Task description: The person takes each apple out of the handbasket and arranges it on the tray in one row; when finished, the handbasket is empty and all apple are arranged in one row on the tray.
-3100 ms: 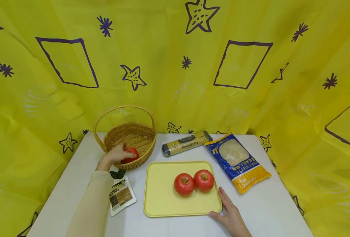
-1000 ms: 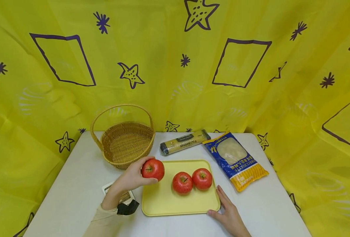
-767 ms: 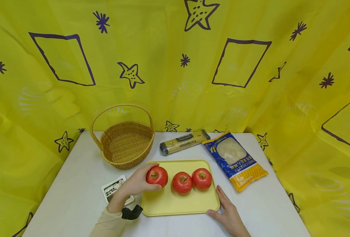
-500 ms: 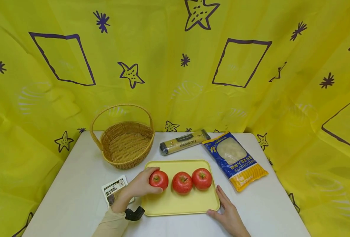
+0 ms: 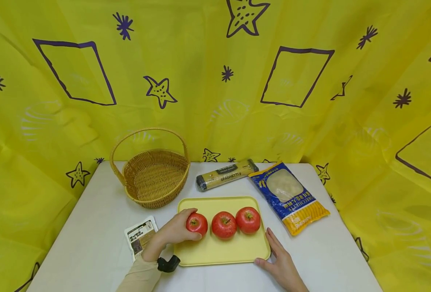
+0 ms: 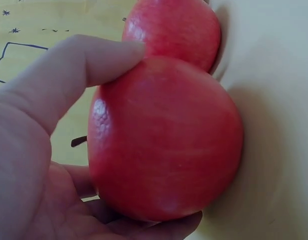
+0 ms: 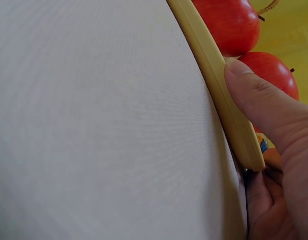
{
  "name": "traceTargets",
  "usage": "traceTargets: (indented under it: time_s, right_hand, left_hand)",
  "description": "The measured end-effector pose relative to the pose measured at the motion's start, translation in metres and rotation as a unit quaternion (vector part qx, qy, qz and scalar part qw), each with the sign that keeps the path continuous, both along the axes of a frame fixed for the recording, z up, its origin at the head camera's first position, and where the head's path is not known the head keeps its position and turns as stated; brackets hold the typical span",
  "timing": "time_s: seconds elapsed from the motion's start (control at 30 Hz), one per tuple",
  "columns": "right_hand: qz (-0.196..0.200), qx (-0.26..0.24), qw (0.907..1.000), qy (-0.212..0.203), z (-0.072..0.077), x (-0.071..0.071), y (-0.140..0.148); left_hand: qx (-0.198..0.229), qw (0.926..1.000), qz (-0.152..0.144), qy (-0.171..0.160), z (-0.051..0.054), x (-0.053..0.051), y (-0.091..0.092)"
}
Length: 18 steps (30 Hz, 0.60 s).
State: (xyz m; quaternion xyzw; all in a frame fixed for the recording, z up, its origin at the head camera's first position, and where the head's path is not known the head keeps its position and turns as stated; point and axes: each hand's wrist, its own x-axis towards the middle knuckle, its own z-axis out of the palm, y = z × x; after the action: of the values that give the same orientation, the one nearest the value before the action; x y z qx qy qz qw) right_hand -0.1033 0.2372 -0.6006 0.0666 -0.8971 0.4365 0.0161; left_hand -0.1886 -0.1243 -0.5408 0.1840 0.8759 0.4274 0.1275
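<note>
My left hand [image 5: 179, 228] grips a red apple [image 5: 198, 225] at the left part of the yellow tray [image 5: 215, 255]. In the left wrist view, thumb and fingers curve round this apple [image 6: 168, 140], which appears to touch the tray surface. Two more apples stand on the tray, a middle apple [image 5: 224, 225] and a right apple [image 5: 248, 220]. My right hand [image 5: 282, 261] holds the tray's near right corner. Its thumb lies on the front rim and its fingers along the right side; the right wrist view shows the thumb [image 7: 258, 92] against the tray edge [image 7: 218, 95].
A wicker basket [image 5: 157, 178] with a tall handle stands at the back left. Behind the tray lies a spaghetti pack [image 5: 226, 175]; right of it, a blue and yellow orecchiette bag [image 5: 290, 196]. A white-edged packet [image 5: 140, 235] lies partly under the left forearm.
My left hand has brought the apple out of the basket, over to the right and down to the tray's left part. The right hand has kept its place at the tray corner.
</note>
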Motion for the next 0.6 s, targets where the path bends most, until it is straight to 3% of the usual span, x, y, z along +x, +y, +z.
traceTargets:
  time_s: [0.43,0.6]
  right_hand:
    - [0.000,0.006,1.0000,0.005,0.0023,-0.0002,-0.0010]
    - [0.003,0.007,0.9999,0.015,0.0005,-0.0004,-0.0012]
  left_hand:
    - [0.037,0.9986,0.011,-0.036,-0.0044,0.0010,-0.0016]
    - [0.045,0.9979,0.038,-0.027,0.0023,0.0044,-0.0039]
